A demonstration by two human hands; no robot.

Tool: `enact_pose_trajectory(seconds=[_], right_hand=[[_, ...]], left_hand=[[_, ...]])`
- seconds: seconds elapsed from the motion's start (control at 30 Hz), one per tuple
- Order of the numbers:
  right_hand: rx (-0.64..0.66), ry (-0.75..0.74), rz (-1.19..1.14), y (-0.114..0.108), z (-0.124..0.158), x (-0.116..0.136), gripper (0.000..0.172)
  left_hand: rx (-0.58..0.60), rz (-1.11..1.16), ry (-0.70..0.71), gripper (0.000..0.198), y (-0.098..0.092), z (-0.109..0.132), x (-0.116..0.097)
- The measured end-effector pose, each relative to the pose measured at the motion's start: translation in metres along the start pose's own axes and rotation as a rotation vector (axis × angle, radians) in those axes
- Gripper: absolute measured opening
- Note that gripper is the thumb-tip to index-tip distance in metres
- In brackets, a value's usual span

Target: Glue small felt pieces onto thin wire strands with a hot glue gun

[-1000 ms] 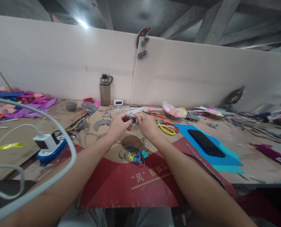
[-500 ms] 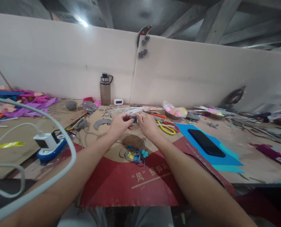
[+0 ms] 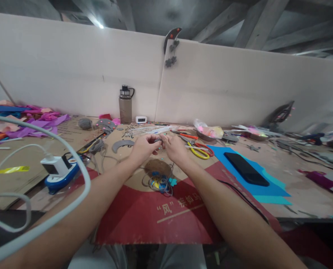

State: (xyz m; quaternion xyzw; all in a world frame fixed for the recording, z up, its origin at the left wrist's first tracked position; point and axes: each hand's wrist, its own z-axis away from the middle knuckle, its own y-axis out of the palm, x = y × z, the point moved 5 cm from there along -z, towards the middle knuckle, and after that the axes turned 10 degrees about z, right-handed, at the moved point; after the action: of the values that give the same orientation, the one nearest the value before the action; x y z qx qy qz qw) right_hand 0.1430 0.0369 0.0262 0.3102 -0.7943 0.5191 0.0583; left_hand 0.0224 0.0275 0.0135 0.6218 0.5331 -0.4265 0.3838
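My left hand (image 3: 145, 146) and my right hand (image 3: 172, 146) meet over the cardboard, fingers closed in a pinch. Between them is a small dark thing, mostly hidden by the fingers, whose kind I cannot make out. Just below my hands lies a round brown disc (image 3: 157, 167). Against its near edge sits a tangle of grey cord (image 3: 166, 191) with blue and yellow pieces and a teal flower-shaped piece (image 3: 172, 182). A grey crescent (image 3: 123, 145) lies to the left of my left hand. Yellow-handled scissors (image 3: 199, 152) rest to the right of my right hand.
A water bottle (image 3: 125, 105) and a small white clock (image 3: 141, 119) stand by the partition. On the right a black phone (image 3: 246, 169) lies on blue sheets (image 3: 275, 189). A blue power strip (image 3: 60, 180) and a thick white cable (image 3: 86, 183) are on the left.
My hands stay together in nearly the same place, with slight finger movement. The small thing between them shows less than before. The view has shifted a little.
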Motion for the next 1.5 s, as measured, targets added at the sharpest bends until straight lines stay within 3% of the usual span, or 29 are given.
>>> enact_pose_trajectory(seconds=[0.13, 0.27, 0.4, 0.57, 0.8, 0.97, 1.23, 1.33, 1.5], right_hand=[[0.046, -0.041, -0.078, 0.000, 0.001, 0.007, 0.048], [0.057, -0.012, -0.163, -0.002, 0.000, 0.005, 0.053], [-0.088, -0.063, -0.236, -0.007, -0.002, 0.003, 0.025], [-0.132, -0.125, -0.295, -0.006, 0.000, 0.004, 0.016], [-0.136, -0.005, -0.365, -0.004, -0.004, -0.007, 0.012], [-0.106, 0.021, -0.378, -0.004, -0.007, -0.011, 0.015], [-0.067, -0.017, -0.239, -0.005, -0.006, -0.008, 0.012], [-0.106, -0.030, -0.148, -0.007, -0.004, -0.005, 0.007], [-0.086, -0.018, -0.214, -0.004, -0.005, -0.006, 0.008]], left_hand=[[-0.061, 0.014, -0.028, 0.012, -0.003, -0.001, 0.004], [-0.115, 0.212, -0.152, 0.015, -0.007, -0.004, 0.012], [-0.143, 0.378, -0.249, 0.013, -0.009, -0.005, 0.016], [-0.095, 0.440, -0.262, 0.009, -0.007, -0.006, 0.015], [0.007, 0.510, -0.221, 0.015, 0.001, -0.006, 0.011], [0.000, 0.424, -0.193, 0.019, -0.001, -0.007, 0.010], [0.045, 0.208, -0.093, 0.022, -0.006, -0.009, 0.011], [0.062, 0.113, -0.061, 0.022, -0.005, -0.008, 0.009], [0.038, 0.193, -0.113, 0.023, -0.006, -0.009, 0.015]])
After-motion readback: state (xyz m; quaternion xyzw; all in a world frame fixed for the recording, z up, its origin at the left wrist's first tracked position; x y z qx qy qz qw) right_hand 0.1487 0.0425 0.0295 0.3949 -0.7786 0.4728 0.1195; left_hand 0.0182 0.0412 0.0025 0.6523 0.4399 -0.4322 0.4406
